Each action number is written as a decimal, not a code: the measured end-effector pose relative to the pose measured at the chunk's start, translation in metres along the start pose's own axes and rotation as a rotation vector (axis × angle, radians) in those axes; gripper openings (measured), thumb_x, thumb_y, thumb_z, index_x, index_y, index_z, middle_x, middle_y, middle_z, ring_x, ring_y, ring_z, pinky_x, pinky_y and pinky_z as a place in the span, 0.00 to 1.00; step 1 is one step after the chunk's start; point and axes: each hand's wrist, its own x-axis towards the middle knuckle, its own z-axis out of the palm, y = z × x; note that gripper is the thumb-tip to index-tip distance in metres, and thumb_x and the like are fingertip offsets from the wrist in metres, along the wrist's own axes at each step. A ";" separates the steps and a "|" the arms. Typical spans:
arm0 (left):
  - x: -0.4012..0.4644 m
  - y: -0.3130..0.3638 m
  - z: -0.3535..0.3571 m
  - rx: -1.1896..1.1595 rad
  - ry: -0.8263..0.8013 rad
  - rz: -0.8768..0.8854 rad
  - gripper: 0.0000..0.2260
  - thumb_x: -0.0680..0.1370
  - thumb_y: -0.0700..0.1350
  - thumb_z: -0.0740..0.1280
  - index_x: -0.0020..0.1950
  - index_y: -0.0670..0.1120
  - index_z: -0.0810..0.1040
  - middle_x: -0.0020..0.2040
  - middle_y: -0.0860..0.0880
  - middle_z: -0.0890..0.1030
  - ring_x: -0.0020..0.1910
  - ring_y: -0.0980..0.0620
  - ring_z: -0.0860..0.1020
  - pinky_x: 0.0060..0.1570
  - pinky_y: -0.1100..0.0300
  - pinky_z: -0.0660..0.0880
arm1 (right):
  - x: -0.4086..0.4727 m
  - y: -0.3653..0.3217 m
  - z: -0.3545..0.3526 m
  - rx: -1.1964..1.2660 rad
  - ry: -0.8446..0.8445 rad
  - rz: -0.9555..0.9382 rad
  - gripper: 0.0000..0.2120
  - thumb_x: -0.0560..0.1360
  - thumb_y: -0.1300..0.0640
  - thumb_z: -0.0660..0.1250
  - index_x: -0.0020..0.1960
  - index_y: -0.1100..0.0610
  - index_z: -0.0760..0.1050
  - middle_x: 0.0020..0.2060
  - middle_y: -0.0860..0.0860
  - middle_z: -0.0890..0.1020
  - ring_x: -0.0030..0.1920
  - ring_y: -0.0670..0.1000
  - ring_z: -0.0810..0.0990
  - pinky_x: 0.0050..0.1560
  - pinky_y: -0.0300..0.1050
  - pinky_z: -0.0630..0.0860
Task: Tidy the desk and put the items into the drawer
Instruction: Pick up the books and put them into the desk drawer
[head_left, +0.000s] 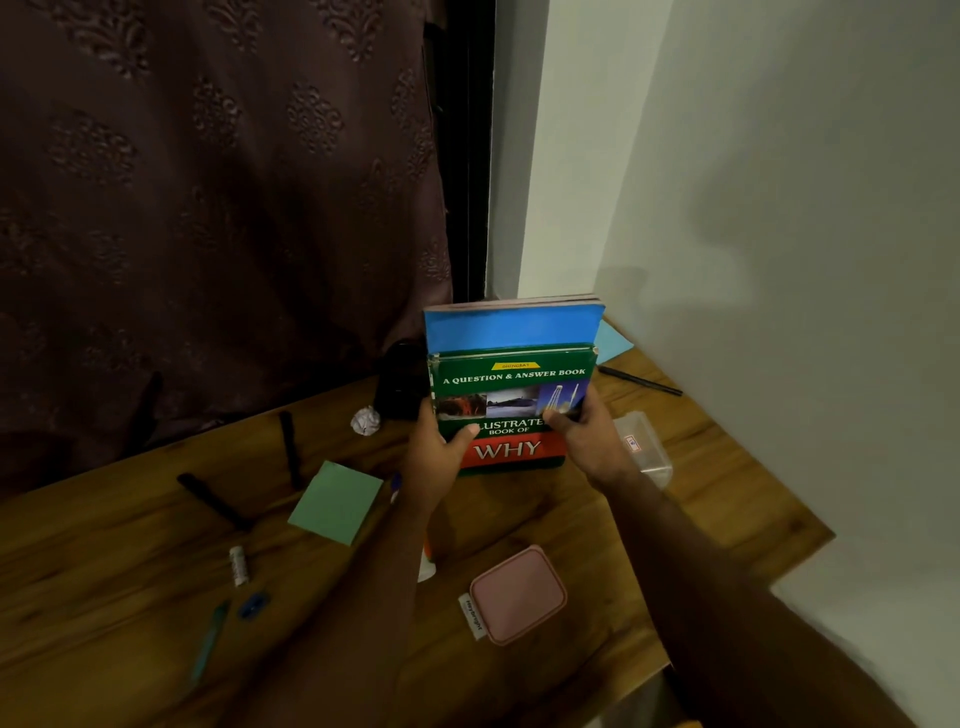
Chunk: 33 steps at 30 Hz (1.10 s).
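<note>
Gripping a small stack of books upright above the far middle of the desk, both hands clamp the stack from opposite sides. The left hand holds the left edge, thumb pressed on the front cover; the right hand holds the right edge, fingers curled over the cover. The front volume is a green book titled "A Question & Answer Book", with a red band reading "WHY" at its lower end. Behind it stands a taller blue book, and thinner volumes show at the back of the stack. Whether the stack's lower edge touches the desk cannot be told. On the desk, a green note pad lies left of the left forearm, near the middle. A pink case with a white tag lies near the front edge, between the forearms. A clear plastic box sits just right of the right hand. A crumpled paper ball lies near the back edge, left of the stack. A black pen lies near the far right corner. A teal pen and a small white tube lie toward the front left. No drawer is in view.
</note>
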 end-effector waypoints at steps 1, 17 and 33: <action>-0.001 0.002 0.001 0.003 0.000 -0.007 0.27 0.76 0.45 0.70 0.72 0.49 0.63 0.62 0.47 0.76 0.54 0.51 0.79 0.51 0.48 0.81 | -0.001 -0.001 0.000 -0.007 -0.002 0.002 0.21 0.77 0.61 0.67 0.68 0.55 0.65 0.57 0.53 0.79 0.55 0.53 0.81 0.52 0.53 0.81; -0.003 0.114 0.027 0.049 -0.021 0.209 0.29 0.77 0.44 0.69 0.75 0.51 0.59 0.66 0.49 0.74 0.59 0.51 0.76 0.55 0.52 0.77 | -0.023 -0.079 -0.064 -0.086 0.152 -0.267 0.11 0.76 0.61 0.69 0.57 0.56 0.71 0.46 0.49 0.81 0.44 0.48 0.82 0.42 0.41 0.79; -0.103 0.120 0.192 0.395 -0.501 0.089 0.16 0.75 0.47 0.70 0.60 0.52 0.71 0.52 0.49 0.81 0.46 0.50 0.82 0.49 0.48 0.80 | -0.164 0.031 -0.230 0.173 0.325 0.117 0.13 0.74 0.61 0.71 0.58 0.60 0.76 0.48 0.57 0.85 0.39 0.51 0.86 0.34 0.44 0.80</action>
